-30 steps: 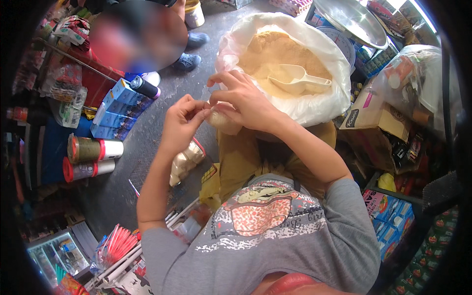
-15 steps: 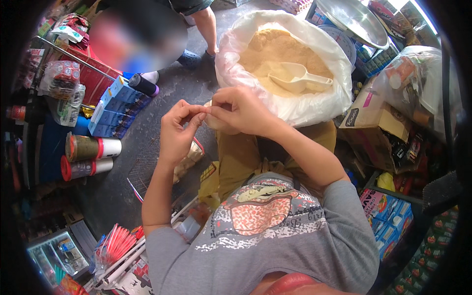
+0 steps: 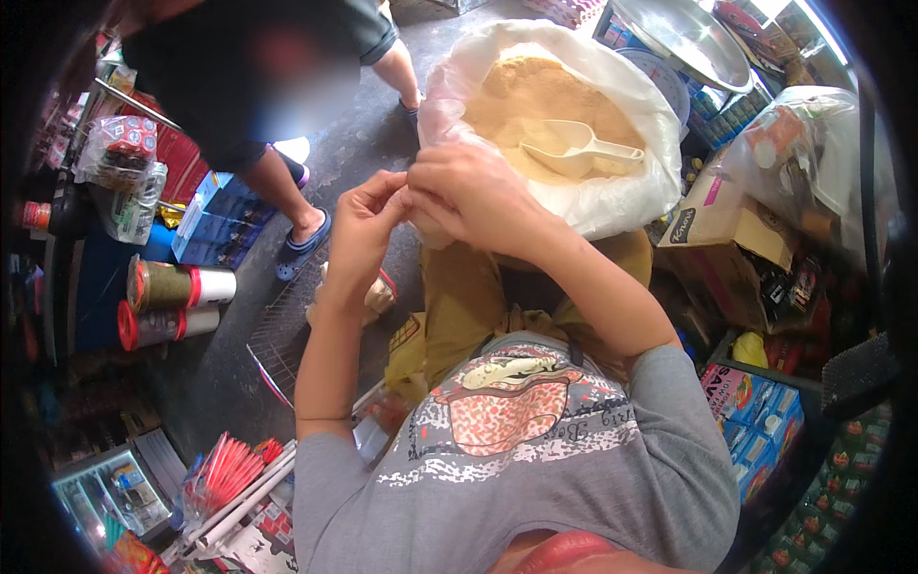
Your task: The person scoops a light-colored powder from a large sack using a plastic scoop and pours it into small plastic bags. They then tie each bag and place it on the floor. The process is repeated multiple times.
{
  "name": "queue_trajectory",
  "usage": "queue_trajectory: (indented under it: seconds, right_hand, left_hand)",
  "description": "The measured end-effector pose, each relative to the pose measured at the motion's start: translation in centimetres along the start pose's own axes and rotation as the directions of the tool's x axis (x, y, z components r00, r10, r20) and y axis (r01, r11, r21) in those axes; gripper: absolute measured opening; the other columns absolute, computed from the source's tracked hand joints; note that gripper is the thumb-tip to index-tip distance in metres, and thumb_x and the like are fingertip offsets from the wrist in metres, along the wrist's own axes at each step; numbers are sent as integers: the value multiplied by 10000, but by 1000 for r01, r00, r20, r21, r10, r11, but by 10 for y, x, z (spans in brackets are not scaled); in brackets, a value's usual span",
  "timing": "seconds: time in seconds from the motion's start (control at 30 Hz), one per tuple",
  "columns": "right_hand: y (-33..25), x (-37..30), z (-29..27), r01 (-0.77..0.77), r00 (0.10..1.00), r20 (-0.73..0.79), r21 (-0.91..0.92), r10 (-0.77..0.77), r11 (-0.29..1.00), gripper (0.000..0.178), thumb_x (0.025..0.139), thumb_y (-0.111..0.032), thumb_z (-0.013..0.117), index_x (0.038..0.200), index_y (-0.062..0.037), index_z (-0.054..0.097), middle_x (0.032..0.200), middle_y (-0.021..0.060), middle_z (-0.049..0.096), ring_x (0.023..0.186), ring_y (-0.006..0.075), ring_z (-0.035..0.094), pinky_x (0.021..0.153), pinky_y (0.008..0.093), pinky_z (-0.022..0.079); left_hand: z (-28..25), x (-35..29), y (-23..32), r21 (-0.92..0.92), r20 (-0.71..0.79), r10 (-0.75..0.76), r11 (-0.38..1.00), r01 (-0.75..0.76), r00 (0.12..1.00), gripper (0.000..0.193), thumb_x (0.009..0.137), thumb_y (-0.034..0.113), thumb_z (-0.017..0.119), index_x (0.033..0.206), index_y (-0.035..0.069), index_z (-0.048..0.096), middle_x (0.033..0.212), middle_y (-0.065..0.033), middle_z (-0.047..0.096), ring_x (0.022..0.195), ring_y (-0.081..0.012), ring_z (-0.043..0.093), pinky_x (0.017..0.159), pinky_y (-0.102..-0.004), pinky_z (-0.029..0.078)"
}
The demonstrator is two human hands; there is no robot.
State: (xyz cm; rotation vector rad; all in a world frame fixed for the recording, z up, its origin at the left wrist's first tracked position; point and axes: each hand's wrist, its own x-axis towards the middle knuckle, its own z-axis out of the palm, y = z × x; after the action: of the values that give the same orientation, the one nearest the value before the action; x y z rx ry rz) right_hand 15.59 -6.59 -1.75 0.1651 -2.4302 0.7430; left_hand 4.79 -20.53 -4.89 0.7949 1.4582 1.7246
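My left hand (image 3: 368, 230) and my right hand (image 3: 470, 194) meet in front of me, fingers pinched together. They grip the top of a small pale plastic bag (image 3: 432, 232), mostly hidden under the right hand; its contents look tan. Just beyond the right hand stands a large white plastic sack (image 3: 612, 222), its mouth folded wide around light-brown granules (image 3: 545, 91) like brown sugar. A cream scoop (image 3: 579, 153) lies on the granules, handle pointing right.
A metal weighing pan (image 3: 684, 38) stands at the back right, near an opened cardboard box (image 3: 727, 244). Filled bags (image 3: 378, 295) sit by a wire rack on the floor, left of my legs. Another person's sandalled foot (image 3: 304, 244) is at the left, before blue boxes (image 3: 215, 225).
My right hand has turned over and closed in on the left, hiding more of the small bag. The other person has stepped closer on the left side.
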Motion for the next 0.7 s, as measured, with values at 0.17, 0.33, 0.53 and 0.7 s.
queue_trajectory:
  seconds: [0.17,0.33,0.53,0.7]
  right_hand:
    - [16,-2,6,-438,892,87,400,443,805,128,823,-121,640,845,4,628,783,76,576,665,117,495,626,272,427]
    - [27,-10,6,-293,954,72,437,292,850,112,770,-83,639,846,-2,639,819,72,591,618,123,498,578,273,427]
    - [18,-14,23,-189,970,-99,273,223,943,108,749,-69,621,834,-2,629,973,80,639,677,179,595,611,287,488]
    - [10,-10,23,-247,956,-92,249,277,936,97,747,-70,624,814,0,614,1026,81,638,709,191,621,633,300,510]
  left_hand:
    - [-2,7,-1,316,14,145,938,-141,989,103,866,74,630,930,-1,659,878,12,575,794,-60,507,730,-206,396]
    - [-6,8,-10,269,-59,196,947,-173,979,115,844,107,667,908,12,681,814,41,582,668,-28,439,588,-191,351]
    - [-16,10,7,313,11,39,949,-41,999,120,862,102,649,896,-12,666,775,-1,640,708,-37,551,636,-200,440]
    - [-18,15,12,385,22,15,923,-22,1000,140,855,118,663,895,-16,673,770,2,638,695,-40,545,629,-200,435]
